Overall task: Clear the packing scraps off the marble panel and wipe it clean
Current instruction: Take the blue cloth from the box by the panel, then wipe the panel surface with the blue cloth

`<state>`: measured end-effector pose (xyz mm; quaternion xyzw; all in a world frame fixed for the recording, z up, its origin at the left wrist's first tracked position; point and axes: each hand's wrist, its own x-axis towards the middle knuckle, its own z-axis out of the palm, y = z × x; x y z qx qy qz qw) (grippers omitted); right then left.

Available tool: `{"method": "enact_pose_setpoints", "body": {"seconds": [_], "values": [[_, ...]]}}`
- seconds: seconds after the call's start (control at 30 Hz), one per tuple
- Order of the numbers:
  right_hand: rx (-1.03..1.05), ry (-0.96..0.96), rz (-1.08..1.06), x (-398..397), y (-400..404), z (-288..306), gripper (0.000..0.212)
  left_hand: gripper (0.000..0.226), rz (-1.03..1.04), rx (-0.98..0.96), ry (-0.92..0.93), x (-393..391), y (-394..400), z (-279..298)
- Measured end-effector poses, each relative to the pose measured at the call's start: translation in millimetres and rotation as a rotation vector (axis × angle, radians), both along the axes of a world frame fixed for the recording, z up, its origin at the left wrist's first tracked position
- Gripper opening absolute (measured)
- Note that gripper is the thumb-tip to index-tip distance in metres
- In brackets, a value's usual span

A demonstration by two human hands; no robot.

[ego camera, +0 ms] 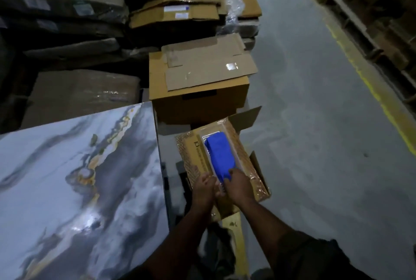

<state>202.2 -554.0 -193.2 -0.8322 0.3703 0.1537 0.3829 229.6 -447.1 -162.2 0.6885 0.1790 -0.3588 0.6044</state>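
Beside the marble panel (pixel 74 180), both hands, left hand (pixel 206 187) and right hand (pixel 238 184), curl their fingers onto a blue cloth (pixel 221 159) lying in an open box (pixel 258 176), presumably fetching it for wiping.

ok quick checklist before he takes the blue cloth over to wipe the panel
1. Cloth located: blue cloth lies on a white tray in the open box. ok
2. Grip: right hand is on the cloth's near end; a firm hold, cannot tell.
3. Left hand is at the tray's near edge; free or holding, cannot tell.
4. Panel clear of scraps: none visible on the part shown. ok
5. Panel within reach: directly left of the box. ok
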Motion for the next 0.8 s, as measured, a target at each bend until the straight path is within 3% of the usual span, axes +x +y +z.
{"method": "enact_pose_setpoints", "body": {"seconds": [0.1, 0.27, 0.4, 0.53, 0.67, 0.8], "values": [[-0.132, 0.036, 0.221, 30.6, -15.7, -34.7, 0.031, 0.017, 0.09, 0.015, 0.009, 14.1, -15.8, -23.4], [-0.25, 0.172, 0.551, 66.7, -22.6, -84.1, 0.071, 0.02, 0.187, 0.008, 0.057, 32.9, -28.2, -43.3], [-0.362, 0.134, 0.63, 69.3, -28.7, -97.2, 0.051, 0.015, 0.221, 0.011, 0.077, 35.4, -26.4, -50.4], [-0.402, 0.031, 0.497, 71.3, -34.6, -76.6, 0.032, 0.016, 0.255, -0.006, 0.102, 31.0, -19.1, -33.7], [-0.365, -0.152, 0.237, 67.7, -29.0, -22.5, 0.03, 0.016, 0.216, -0.026, 0.061, 29.3, -13.7, -4.3], [-0.385, -0.374, 0.124, 54.5, -1.6, 42.5, 0.023, 0.016, 0.237, -0.09, -0.011, 28.1, -1.0, 44.3]]}}
